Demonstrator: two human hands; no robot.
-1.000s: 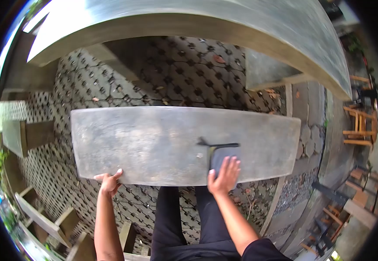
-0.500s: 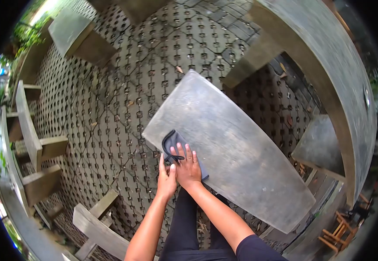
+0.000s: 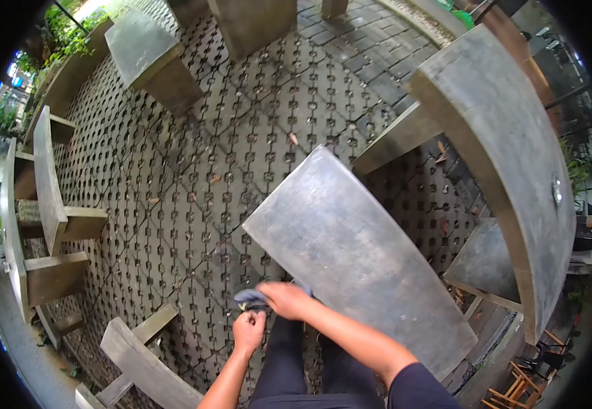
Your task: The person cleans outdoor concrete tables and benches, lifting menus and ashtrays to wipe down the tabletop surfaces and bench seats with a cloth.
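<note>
A folded grey cloth item (image 3: pixel 247 296) with black trim is held over the near left edge of the bench seat. My right hand (image 3: pixel 286 300) is closed around it, its fingers curled and slightly blurred. A bluish-grey bit of the cloth shows behind that hand. Just below, my left hand (image 3: pixel 247 331) is closed in a pinch, fingertips up against the item's dark lower part. What exactly lies between those fingertips is too small to make out.
A concrete bench (image 3: pixel 350 238) lies right in front of me. A curved concrete table (image 3: pixel 500 123) stands to the right, with a stool (image 3: pixel 490 259) beside it. More benches (image 3: pixel 52 180) line the left. The ground is perforated paving (image 3: pixel 207 177) with scattered leaves.
The cloth item has been lifted off the bench and drawn toward me. My right hand has gone from lying flat on it to gripping it, and my left hand has closed and moved lower.
</note>
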